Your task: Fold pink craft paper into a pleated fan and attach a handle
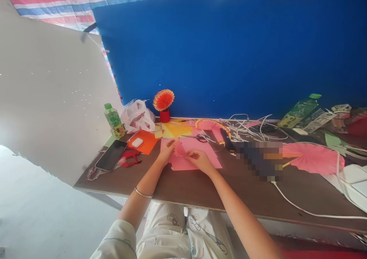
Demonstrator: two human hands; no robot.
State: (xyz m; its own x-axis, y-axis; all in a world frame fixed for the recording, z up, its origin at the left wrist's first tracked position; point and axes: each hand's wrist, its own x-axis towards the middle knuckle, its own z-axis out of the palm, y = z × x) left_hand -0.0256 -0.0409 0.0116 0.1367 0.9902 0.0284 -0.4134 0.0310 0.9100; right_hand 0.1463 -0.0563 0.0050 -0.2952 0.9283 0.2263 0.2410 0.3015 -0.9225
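Observation:
Between my two hands is a pleated pink paper fan (179, 149), its folds partly spread. My left hand (168, 150) pinches its left edge. The fingers of my right hand (199, 159) close on its lower right side. Beneath it, flat pink paper sheets (210, 157) lie on the brown table (183, 190). Just behind the fan rests a pair of dark-handled scissors (202, 137), with yellow paper (177, 129) farther back. My palms hide part of the fan's edges.
On the left are a phone (111, 155), red-handled pliers (132, 157), a white case (137, 142) and a green bottle (114, 121). A paper flower (163, 100) stands at the back. Tangled white cables (252, 127) and a round pink fan (312, 157) lie to the right.

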